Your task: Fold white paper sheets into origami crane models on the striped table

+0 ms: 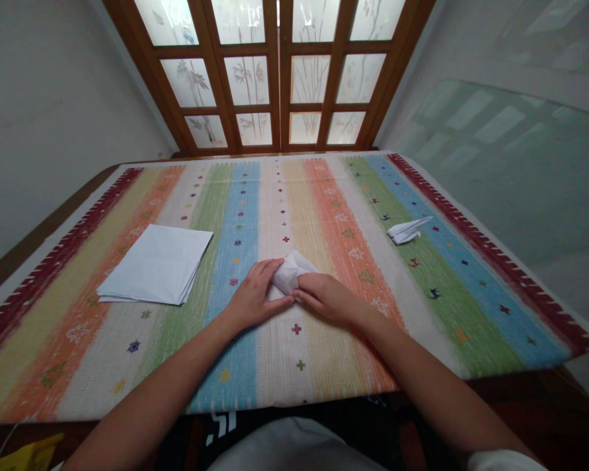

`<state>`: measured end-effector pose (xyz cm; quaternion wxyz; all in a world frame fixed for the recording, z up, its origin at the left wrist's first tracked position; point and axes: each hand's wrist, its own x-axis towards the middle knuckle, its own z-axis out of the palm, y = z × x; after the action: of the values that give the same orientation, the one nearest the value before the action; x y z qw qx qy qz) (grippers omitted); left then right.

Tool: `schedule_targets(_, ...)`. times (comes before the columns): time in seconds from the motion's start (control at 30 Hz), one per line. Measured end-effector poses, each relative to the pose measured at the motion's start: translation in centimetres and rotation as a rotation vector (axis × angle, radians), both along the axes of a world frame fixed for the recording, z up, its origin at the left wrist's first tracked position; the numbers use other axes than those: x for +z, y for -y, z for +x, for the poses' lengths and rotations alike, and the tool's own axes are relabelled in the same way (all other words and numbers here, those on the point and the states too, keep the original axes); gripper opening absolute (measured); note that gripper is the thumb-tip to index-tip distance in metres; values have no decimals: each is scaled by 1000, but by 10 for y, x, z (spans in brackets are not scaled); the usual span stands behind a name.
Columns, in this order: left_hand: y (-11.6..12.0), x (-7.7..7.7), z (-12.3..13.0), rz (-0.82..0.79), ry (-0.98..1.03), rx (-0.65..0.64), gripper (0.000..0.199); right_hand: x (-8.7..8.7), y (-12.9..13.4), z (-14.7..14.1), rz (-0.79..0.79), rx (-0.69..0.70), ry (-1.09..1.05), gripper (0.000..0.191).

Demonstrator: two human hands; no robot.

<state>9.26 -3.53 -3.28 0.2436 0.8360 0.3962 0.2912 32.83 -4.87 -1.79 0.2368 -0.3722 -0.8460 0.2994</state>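
A partly folded sheet of white paper (290, 269) is between my two hands, near the middle of the table. My left hand (256, 291) grips its left side, with the fingers over the top and the thumb along the lower edge. On the right side, my right hand (324, 296) has its fingers curled and pinches the lower edge beside the left thumb. The near part of the paper is hidden by my fingers. A folded white paper figure (406, 231) with a pointed end lies further off to the right, apart from both hands.
A stack of white paper sheets (156, 263) lies on the left of the table. Beneath everything is a striped tablecloth (235, 216). Wooden doors with glass panes (279, 78) stand behind the table's far edge, and walls flank both sides. Something yellow (27, 454) shows at bottom left.
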Motion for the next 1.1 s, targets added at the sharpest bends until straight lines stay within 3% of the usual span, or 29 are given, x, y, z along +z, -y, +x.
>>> schedule_targets(0.3, 2, -2, 6, 117, -49, 48, 61, 4, -1, 5, -62, 45, -7, 16)
schedule_targets(0.6, 1, -2, 8, 139, -33, 57, 51, 0, -1, 3, -87, -28, -124, 18)
schedule_targets(0.8, 0, -3, 7, 150, -22, 47, 44, -6, -3, 3, -15, -65, -91, 19)
schedule_targets(0.97, 0, -5, 7, 152, -28, 20, 50, -13, -5, 0, 51, -42, -94, 18)
schedule_targets(1.1, 1, -6, 9, 153, -37, 25, 49, -10, -3, -4, 46, -141, -102, 18)
